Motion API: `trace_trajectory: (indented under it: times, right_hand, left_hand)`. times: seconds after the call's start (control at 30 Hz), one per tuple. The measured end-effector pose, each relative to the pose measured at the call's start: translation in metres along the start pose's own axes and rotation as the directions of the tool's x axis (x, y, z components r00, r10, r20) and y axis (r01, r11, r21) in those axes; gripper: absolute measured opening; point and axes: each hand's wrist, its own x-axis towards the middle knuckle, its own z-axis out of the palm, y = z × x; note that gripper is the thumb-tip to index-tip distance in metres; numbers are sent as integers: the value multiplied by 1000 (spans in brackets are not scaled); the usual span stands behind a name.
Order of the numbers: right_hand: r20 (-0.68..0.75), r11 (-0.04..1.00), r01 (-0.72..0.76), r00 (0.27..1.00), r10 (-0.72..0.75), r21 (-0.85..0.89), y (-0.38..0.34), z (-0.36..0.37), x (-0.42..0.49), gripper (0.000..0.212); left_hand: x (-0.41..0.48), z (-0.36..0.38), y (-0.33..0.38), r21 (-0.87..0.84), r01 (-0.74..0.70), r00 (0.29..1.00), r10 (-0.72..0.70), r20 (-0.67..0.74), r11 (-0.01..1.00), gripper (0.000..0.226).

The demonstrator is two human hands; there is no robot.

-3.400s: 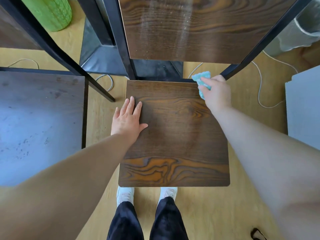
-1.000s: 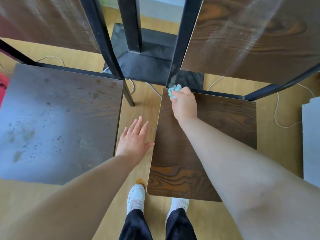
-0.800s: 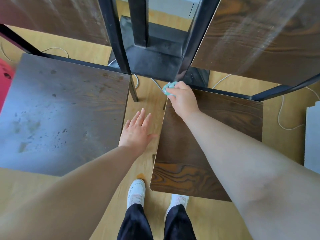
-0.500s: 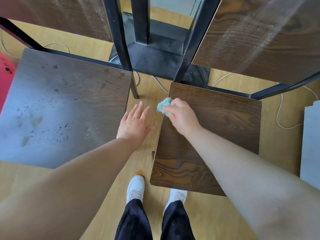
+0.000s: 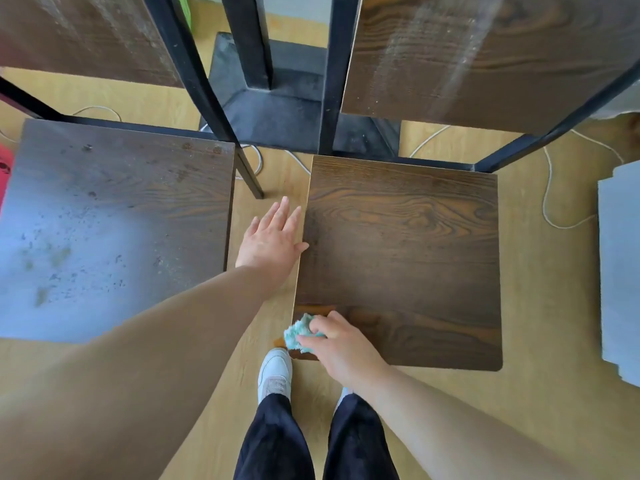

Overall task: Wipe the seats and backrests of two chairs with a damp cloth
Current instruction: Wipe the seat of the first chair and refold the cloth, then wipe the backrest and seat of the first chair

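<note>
Right hand [image 5: 341,351] is gripping the teal cloth [image 5: 297,333], pressing it on the near-left corner of the right chair seat [image 5: 401,258]. Left hand [image 5: 272,237] is hovering flat, fingers straight, between both seats; left chair seat [image 5: 114,216] is lying dusty.

- Left hand [image 5: 272,237]: over the strip of floor [image 5: 207,358] between the two seats.
- Left seat [image 5: 114,220]: just left of the left hand.
- Right seat [image 5: 401,258]: just right of the left hand; the thumb reaches its left edge.
- Right hand [image 5: 341,348]: nearer the person than the left hand, at the near left corner of the right seat.
- Cloth [image 5: 297,333]: held in the right hand, on that corner.
- Left backrest [image 5: 79,36], right backrest [image 5: 485,57]: beyond both hands, one behind each seat.
- Pedestal [image 5: 277,109]: on the floor beyond the left hand, between the backrests.
- Cord [image 5: 550,202]: on the floor, well right of both hands, past the right seat.
- Shoe [image 5: 275,370]: on the floor just left of the right hand, on the near side of the cloth.
</note>
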Motion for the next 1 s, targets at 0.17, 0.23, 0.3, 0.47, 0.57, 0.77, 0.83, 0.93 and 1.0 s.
trace_trajectory:
  times: [0.17, 0.23, 0.3, 0.47, 0.57, 0.77, 0.83, 0.93, 1.0]
  right_hand:
    - [47, 999, 16, 999, -17, 31, -2, 30, -33, 30]
    - [45, 996, 6, 999, -10, 92, -3, 31, -45, 21]
    - [61, 998, 26, 998, -29, 54, -6, 28, -54, 21]
    - [-140, 988, 18, 990, 3, 151, -4, 14, -58, 28]
    - [-324, 981, -32, 941, 94, 191, 12, -15, -51, 29]
    - [-553, 953, -98, 795, 248, 286, 41, -110, -14, 30]
    - [-596, 960, -88, 767, 236, 268, 43, -142, 2, 31]
    - [-659, 971, -48, 726, 196, 235, 39, -188, 29, 32]
    - [-713, 983, 13, 690, 123, 182, 32, -219, 47, 33]
  left_hand:
    - [4, -3, 17, 14, -25, 1000, 25, 14, 1000, 69]
    - [5, -3, 23, 27, -35, 999, 35, 15, 999, 70]
    - [7, -2, 28, 31, -37, 999, 37, 16, 999, 71]
    - [13, 7, 39, 46, -19, 1000, 19, -10, 999, 74]
    - [14, 12, 41, 62, -4, 1000, 5, -18, 998, 76]
    - [15, 13, 48, 150, 25, 998, -32, 46, 988, 78]
    - [16, 12, 49, 159, 34, 997, -44, 58, 987, 78]
    - [16, 9, 49, 164, 25, 996, -38, 78, 986, 78]
    - [17, 9, 49, 175, 25, 995, -42, 95, 984, 78]
